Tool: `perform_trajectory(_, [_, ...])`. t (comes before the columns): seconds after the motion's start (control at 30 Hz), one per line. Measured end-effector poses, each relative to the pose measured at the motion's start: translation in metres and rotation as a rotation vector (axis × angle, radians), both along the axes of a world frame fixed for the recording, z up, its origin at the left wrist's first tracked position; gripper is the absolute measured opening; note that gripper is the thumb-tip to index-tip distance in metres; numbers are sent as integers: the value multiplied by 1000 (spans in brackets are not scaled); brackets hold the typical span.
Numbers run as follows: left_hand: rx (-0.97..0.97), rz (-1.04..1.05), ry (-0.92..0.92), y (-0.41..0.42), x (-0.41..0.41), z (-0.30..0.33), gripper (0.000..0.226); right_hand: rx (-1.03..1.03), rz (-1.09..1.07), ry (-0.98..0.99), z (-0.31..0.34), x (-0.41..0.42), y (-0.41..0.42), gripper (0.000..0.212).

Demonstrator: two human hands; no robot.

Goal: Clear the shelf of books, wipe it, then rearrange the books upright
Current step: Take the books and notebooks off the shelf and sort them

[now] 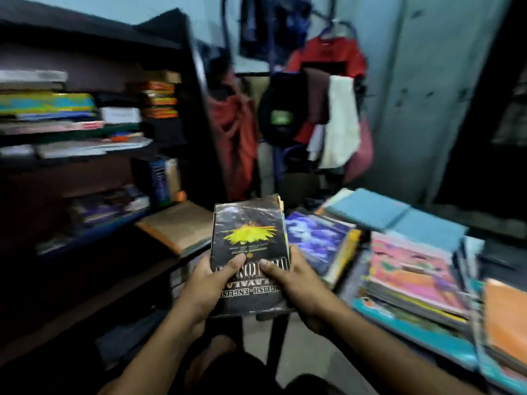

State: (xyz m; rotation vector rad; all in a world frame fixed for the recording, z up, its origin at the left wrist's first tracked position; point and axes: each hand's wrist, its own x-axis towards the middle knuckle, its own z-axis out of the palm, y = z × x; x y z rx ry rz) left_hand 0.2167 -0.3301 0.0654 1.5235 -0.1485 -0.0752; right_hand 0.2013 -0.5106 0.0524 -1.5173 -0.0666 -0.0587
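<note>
between the dark shelf (94, 155) at left and the heaped books (413, 269) at right, a black dictionary (248, 246) with a yellow flower cover is held up at centre, title upside down. left hand (211, 283) grips its lower left edge, thumb over the cover. right hand (296, 283) grips the lower right edge likewise. flat stacks of books (48, 109) lie on the shelf; hanging clothes (328, 89) behind.

left hand (211, 283) + right hand (296, 283) grip black dictionary (249, 232) | shelf (85, 155) left | book piles (413, 266) right
</note>
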Motion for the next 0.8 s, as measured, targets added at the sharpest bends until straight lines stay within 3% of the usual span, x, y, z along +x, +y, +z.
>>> perform_trajectory(0.17, [-198,-252,33,-105,-17,49,55,103,-227,-26,35,-38,-104,38])
perform_trajectory(0.27, [-140,-230,-56,-157,-16,47,63,212,-365,25,47,-53,-163,29])
perform_trajectory(0.33, [104,-226,-221,-187,-15,38,70,224,-479,65,53,-55,-202,25])
perform_trajectory(0.43, [567,-322,-576,-226,-13,23,54,220,-660,107,55,-41,-268,29])
perform_trajectory(0.5, [884,-440,-692,-245,-11,12,50,185,-747,116,52,-28,-310,34])
perform_trajectory(0.6, [1315,-442,-839,-263,-9,2,51,210,-834,138,46,-13,-360,21])
perform_trajectory(0.73, [1434,-415,-846,-286,1,14,41,162,-892,189,28,22,-392,12])
perform_trajectory(0.8, [1514,-429,-868,-291,5,19,38,138,-888,219,16,41,-395,17])
